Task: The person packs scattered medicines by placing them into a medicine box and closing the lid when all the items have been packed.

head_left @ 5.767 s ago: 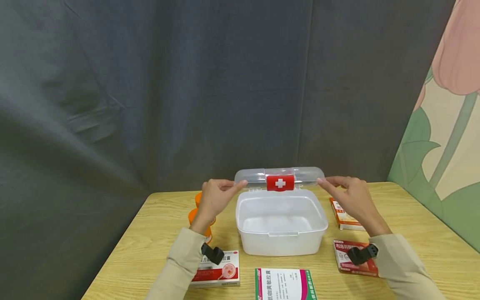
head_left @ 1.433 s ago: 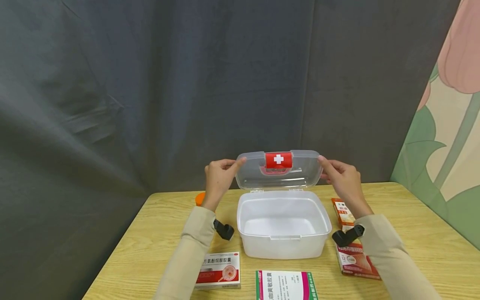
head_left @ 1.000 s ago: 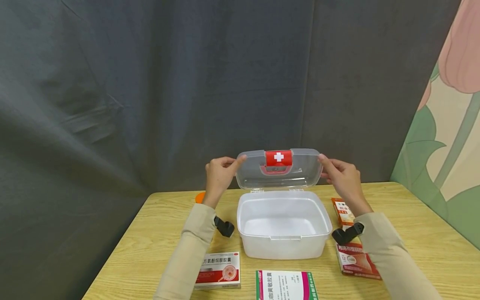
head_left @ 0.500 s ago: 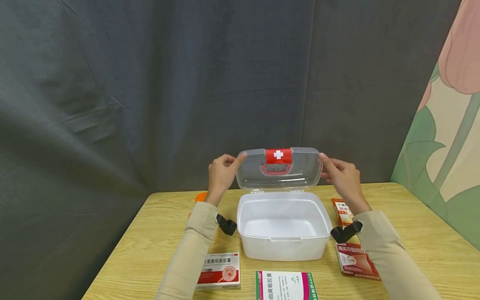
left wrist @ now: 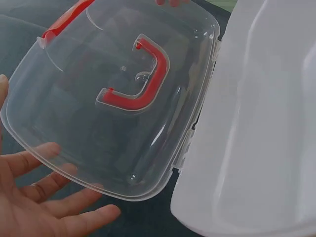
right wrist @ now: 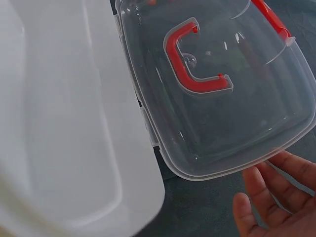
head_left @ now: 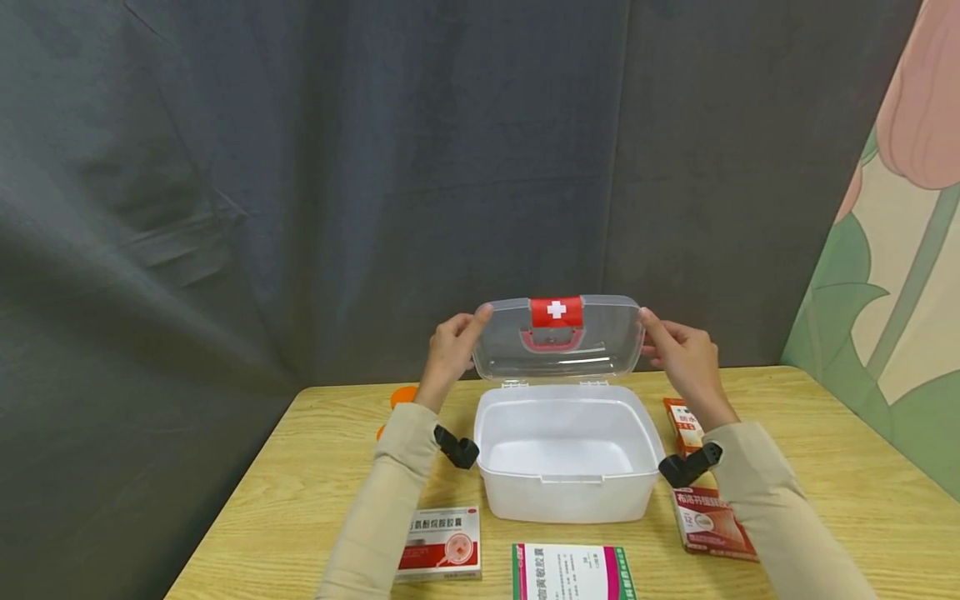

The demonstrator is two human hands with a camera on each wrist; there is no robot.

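Note:
In the head view a white plastic box (head_left: pixel 567 497) stands on the table, its inside bare. Its clear hinged lid (head_left: pixel 606 337), with a red latch (head_left: pixel 557 312) bearing a white cross and a red handle (left wrist: pixel 153 86), stands upright at the back. The left hand (head_left: pixel 451 350) holds the lid's left corner, thumb in front and fingers behind; in the left wrist view its fingertips show through the plastic. At the right corner, the right hand (head_left: pixel 686 358) holds the lid by its edge, thumb in front. Its fingers (right wrist: pixel 281 190) touch the rim from behind in the right wrist view.
Several medicine boxes lie around: a red-and-white one (head_left: pixel 442 542) front left, a green-and-white one (head_left: pixel 573 571) in front, a red one (head_left: pixel 712 521) and an orange one (head_left: pixel 684 423) at right. Orange caps (head_left: pixel 402 395) show behind the left arm. A dark curtain (head_left: pixel 450 167) hangs behind.
Since the earliest frame the lid has swung from tilted forward to upright, both hands rising with it. In the last second the left hand has shifted slightly right; the lid has barely moved.

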